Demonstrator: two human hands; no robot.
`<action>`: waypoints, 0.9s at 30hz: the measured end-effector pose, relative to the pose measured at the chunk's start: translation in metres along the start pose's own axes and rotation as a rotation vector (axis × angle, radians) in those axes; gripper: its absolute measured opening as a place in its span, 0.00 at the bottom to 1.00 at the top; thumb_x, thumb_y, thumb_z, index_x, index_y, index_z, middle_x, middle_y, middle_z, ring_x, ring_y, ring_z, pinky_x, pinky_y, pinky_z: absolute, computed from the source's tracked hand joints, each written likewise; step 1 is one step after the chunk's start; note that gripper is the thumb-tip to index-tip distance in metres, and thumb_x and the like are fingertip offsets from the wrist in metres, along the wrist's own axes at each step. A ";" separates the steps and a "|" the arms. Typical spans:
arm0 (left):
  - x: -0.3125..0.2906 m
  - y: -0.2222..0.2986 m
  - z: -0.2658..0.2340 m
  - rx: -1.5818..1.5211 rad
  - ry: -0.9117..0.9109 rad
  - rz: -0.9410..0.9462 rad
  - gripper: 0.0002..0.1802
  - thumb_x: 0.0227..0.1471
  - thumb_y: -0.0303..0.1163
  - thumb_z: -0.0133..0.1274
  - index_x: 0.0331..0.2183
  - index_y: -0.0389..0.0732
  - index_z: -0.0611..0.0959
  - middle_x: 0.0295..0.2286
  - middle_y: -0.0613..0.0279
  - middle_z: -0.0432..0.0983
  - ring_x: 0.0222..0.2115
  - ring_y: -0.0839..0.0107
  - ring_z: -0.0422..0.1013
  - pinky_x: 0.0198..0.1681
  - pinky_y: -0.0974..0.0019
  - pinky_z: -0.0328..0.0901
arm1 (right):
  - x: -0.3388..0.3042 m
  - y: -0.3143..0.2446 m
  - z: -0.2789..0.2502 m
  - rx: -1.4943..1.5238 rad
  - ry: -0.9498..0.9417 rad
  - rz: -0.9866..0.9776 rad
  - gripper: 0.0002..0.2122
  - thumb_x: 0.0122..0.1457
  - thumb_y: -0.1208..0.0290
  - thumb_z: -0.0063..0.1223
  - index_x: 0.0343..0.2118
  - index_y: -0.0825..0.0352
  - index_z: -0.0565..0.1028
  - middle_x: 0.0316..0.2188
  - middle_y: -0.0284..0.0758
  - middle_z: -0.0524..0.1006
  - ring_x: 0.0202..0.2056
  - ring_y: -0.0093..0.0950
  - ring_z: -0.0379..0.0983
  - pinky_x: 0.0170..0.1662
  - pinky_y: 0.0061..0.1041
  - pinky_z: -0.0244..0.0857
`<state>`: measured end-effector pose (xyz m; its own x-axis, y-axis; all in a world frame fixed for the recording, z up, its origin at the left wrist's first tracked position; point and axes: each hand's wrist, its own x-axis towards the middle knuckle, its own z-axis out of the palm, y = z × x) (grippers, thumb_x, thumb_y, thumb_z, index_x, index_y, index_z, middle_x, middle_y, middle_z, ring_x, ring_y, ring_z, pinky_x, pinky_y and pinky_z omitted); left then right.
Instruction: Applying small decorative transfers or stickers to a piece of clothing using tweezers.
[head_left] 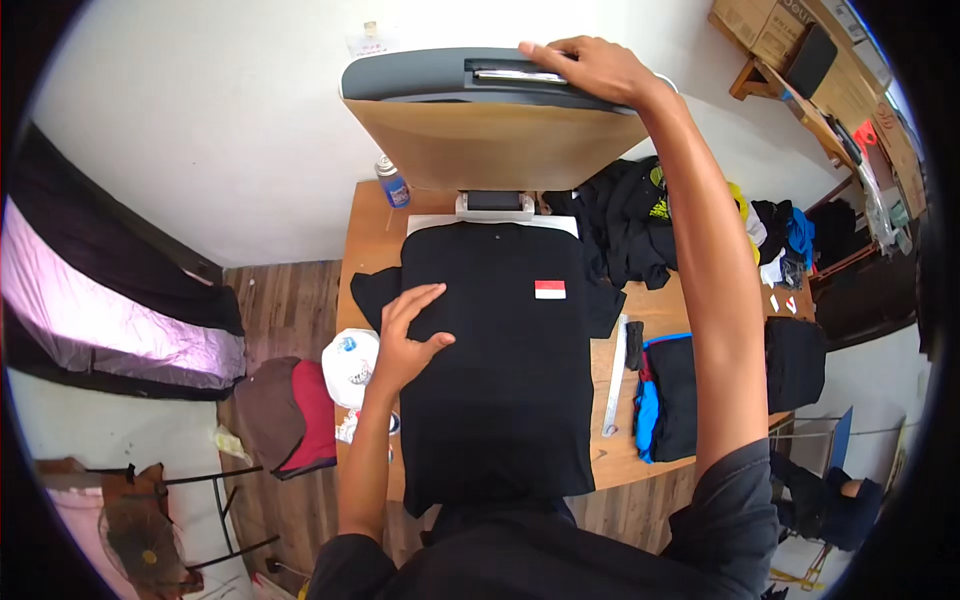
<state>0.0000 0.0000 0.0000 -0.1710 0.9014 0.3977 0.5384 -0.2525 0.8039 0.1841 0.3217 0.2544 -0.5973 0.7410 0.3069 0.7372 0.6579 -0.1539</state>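
Note:
A black T-shirt (495, 370) lies spread over the lower plate of a heat press, with its bottom edge hanging toward me. On its chest, at the right, is a small red-and-white rectangular patch (550, 290). My left hand (408, 335) is over the shirt's left side with thumb and fingers apart, holding nothing; whether it touches the cloth is hard to tell. Up at the far side, my right hand (605, 70) grips the top edge of the raised heat press lid (410, 75), beside its handle slot. A tan sheet (500, 140) covers the lid's underside.
A blue spray can (392, 183) stands on the wooden table (372, 225) at the far left. Dark clothes (625, 225) are heaped at the far right. Nearer, a ruler (615, 380) lies beside folded garments (672, 395). White round material (350, 368) sits at left.

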 end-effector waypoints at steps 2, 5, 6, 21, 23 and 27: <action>0.015 0.015 -0.014 0.108 0.047 0.084 0.38 0.47 0.62 0.61 0.49 0.41 0.81 0.48 0.53 0.76 0.52 0.56 0.69 0.58 0.57 0.56 | -0.007 -0.007 0.005 -0.027 -0.023 -0.060 0.48 0.39 0.19 0.48 0.51 0.61 0.79 0.42 0.45 0.81 0.45 0.44 0.78 0.52 0.39 0.70; 0.045 0.040 -0.028 0.052 0.163 0.182 0.25 0.50 0.44 0.63 0.46 0.38 0.82 0.46 0.53 0.77 0.51 0.56 0.70 0.57 0.58 0.57 | -0.032 -0.008 0.022 -0.062 0.053 -0.208 0.42 0.42 0.26 0.56 0.49 0.61 0.79 0.39 0.45 0.82 0.42 0.41 0.80 0.48 0.36 0.72; 0.058 0.048 -0.033 0.090 0.194 0.241 0.22 0.50 0.38 0.63 0.45 0.38 0.82 0.45 0.53 0.78 0.51 0.56 0.70 0.57 0.57 0.58 | -0.036 -0.008 0.029 -0.050 0.068 -0.225 0.40 0.44 0.27 0.56 0.49 0.60 0.79 0.36 0.44 0.82 0.40 0.41 0.80 0.46 0.36 0.73; 0.083 0.160 -0.050 0.612 -0.053 0.493 0.20 0.50 0.41 0.63 0.44 0.44 0.84 0.36 0.62 0.82 0.38 0.60 0.77 0.42 0.59 0.69 | -0.213 -0.074 0.030 0.075 0.263 -0.332 0.23 0.57 0.43 0.56 0.41 0.60 0.81 0.26 0.40 0.81 0.29 0.40 0.79 0.32 0.35 0.71; 0.066 0.155 -0.046 0.553 -0.114 0.454 0.19 0.51 0.40 0.62 0.44 0.43 0.84 0.38 0.61 0.82 0.38 0.59 0.77 0.40 0.59 0.70 | -0.236 -0.081 0.038 0.145 0.206 -0.304 0.22 0.57 0.46 0.57 0.40 0.62 0.80 0.27 0.39 0.81 0.29 0.40 0.79 0.31 0.35 0.71; 0.020 0.145 -0.036 0.595 -0.114 0.497 0.20 0.51 0.38 0.62 0.46 0.45 0.83 0.43 0.59 0.81 0.43 0.59 0.77 0.43 0.59 0.71 | -0.283 -0.097 0.046 0.153 0.150 -0.284 0.20 0.57 0.51 0.59 0.44 0.62 0.78 0.40 0.37 0.80 0.34 0.37 0.79 0.35 0.33 0.71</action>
<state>0.0444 -0.0309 0.1404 0.2744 0.7706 0.5752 0.8870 -0.4339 0.1582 0.2668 0.0542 0.1399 -0.7101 0.5050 0.4907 0.4857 0.8558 -0.1779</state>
